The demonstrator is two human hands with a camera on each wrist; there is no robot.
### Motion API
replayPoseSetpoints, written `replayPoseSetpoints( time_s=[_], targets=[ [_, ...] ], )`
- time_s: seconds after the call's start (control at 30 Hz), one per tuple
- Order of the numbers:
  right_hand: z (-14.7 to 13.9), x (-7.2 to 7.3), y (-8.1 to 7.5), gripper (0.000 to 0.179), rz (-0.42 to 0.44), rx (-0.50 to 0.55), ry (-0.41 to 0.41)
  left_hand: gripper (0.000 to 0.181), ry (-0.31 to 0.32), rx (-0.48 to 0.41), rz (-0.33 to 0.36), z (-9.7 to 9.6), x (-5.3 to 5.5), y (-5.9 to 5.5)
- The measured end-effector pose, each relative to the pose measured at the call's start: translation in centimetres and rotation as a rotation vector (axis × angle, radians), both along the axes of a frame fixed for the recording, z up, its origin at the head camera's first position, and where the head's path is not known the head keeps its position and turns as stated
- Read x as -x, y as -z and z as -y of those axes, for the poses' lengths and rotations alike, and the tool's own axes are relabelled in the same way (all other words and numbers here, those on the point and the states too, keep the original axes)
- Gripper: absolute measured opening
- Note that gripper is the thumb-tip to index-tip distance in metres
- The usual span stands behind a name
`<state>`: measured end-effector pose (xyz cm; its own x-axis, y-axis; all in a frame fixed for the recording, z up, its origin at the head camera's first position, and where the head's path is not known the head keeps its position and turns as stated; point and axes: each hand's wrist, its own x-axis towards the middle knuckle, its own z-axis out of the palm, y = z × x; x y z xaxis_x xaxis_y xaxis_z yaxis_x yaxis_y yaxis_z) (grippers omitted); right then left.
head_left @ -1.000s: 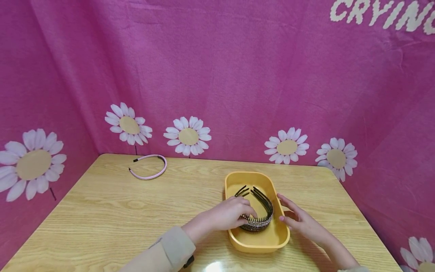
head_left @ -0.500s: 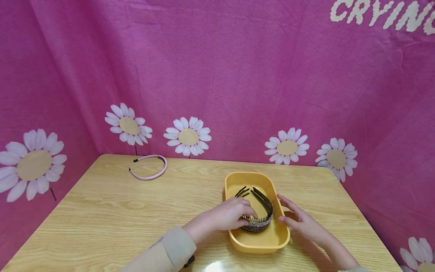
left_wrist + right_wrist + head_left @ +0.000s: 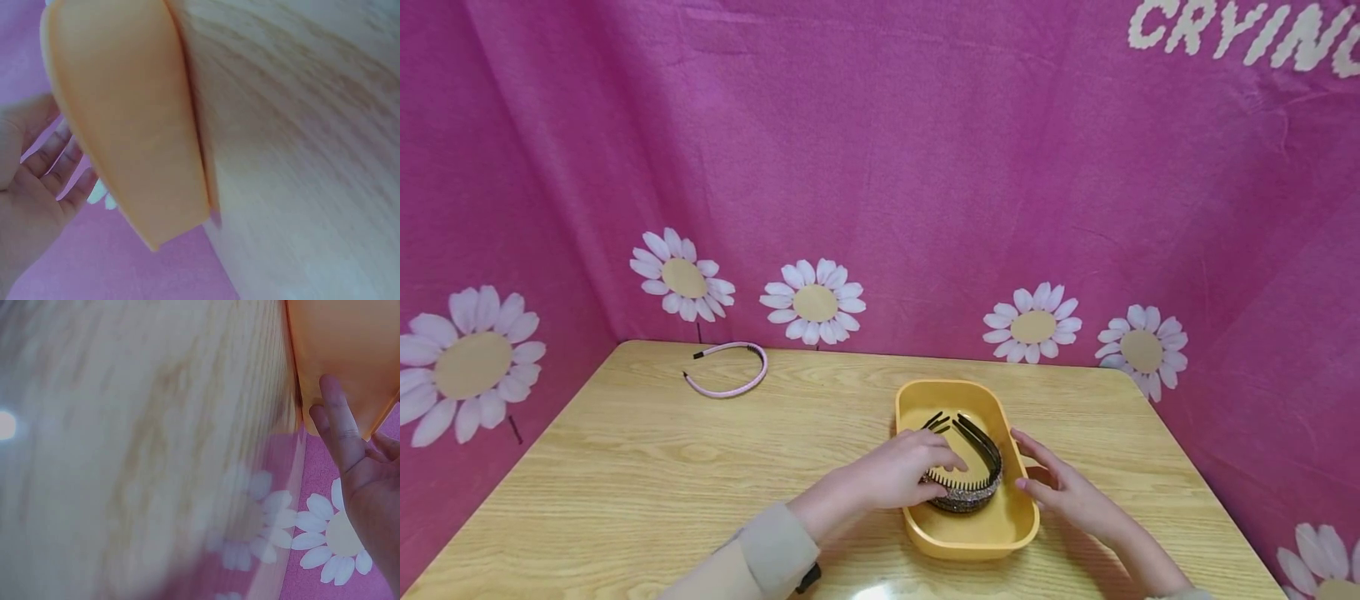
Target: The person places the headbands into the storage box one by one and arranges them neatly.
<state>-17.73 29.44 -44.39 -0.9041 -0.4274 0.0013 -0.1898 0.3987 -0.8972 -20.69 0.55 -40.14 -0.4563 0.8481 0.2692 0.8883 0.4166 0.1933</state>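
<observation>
Several black headbands (image 3: 967,497), toothed inside and with glittery fronts, lie nested in a yellow plastic bin (image 3: 973,548) in the head view. My left hand (image 3: 901,468) reaches over the bin's left wall, thumb and fingers spread apart around the left part of the headbands. In the left wrist view that hand (image 3: 37,175) shows loosely bent, separated fingers beside the bin wall, and the headbands are hidden. My right hand (image 3: 1071,492) rests its fingertips and thumb on the bin's right side. The right wrist view shows its extended fingers against the outer wall.
A pale pink headband (image 3: 737,389) lies by itself at the back left of the wooden table (image 3: 700,483). Behind and along both sides hangs a magenta cloth (image 3: 880,167) printed with daisies.
My left hand has shifted slightly left, its fingers and thumb spreading wider around the headbands. The right hand, the bin and the pink headband stay put.
</observation>
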Motion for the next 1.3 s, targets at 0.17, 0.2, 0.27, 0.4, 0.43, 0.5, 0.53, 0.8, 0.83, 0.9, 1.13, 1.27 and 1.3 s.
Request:
replayPoseSetpoints(
  time_s=[0.17, 0.2, 0.27, 0.4, 0.43, 0.5, 0.53, 0.8, 0.83, 0.9, 1.13, 1.27, 1.3],
  targets=[
    [0.0, 0.1, 0.0, 0.066, 0.001, 0.004, 0.0, 0.035, -0.049, -0.016, 0.038, 0.9, -0.5, -1.1],
    [0.0, 0.1, 0.0, 0.066, -0.001, 0.006, -0.005, 0.036, -0.061, -0.019, 0.046, 1.2, -0.6, -1.4],
    [0.0, 0.1, 0.0, 0.066, -0.003, 0.011, -0.009, 0.037, -0.08, -0.028, 0.056, 1.6, -0.7, -1.9],
    [0.0, 0.1, 0.0, 0.066, -0.011, 0.017, -0.014, 0.037, -0.101, -0.066, 0.056, 2.4, -0.8, -2.8],
    [0.0, 0.1, 0.0, 0.066, -0.012, 0.016, -0.013, 0.037, -0.107, -0.078, 0.057, 2.7, -0.8, -3.0],
    [0.0, 0.2, 0.0, 0.066, -0.023, 0.007, -0.018, 0.038, -0.114, -0.111, 0.066, 3.1, -0.8, -3.3],
    [0.0, 0.2, -0.1, 0.066, -0.024, 0.002, -0.017, 0.037, -0.117, -0.128, 0.076, 3.3, -0.9, -3.4],
    [-0.1, 0.2, -0.1, 0.067, 0.001, 0.007, -0.021, 0.034, -0.158, -0.224, 0.07, 5.8, -0.5, -4.5],
    [-0.1, 0.2, -0.1, 0.067, 0.001, 0.005, -0.02, 0.034, -0.164, -0.233, 0.061, 6.2, -0.5, -4.6],
    [-0.1, 0.1, 0.0, 0.067, 0.001, -0.003, -0.016, 0.033, -0.174, -0.256, 0.039, 6.9, -0.3, -4.8],
    [-0.1, 0.3, 0.1, 0.067, 0.018, -0.022, 0.024, 0.03, -0.224, -0.347, -0.04, 9.4, 0.5, -4.7],
    [-0.2, 0.3, 0.2, 0.067, 0.015, -0.022, 0.027, 0.03, -0.268, -0.39, -0.083, 10.8, 1.1, -4.5],
    [-0.2, 0.3, 0.2, 0.067, 0.014, -0.022, 0.027, 0.03, -0.277, -0.398, -0.089, 11.1, 1.3, -4.4]
  ],
)
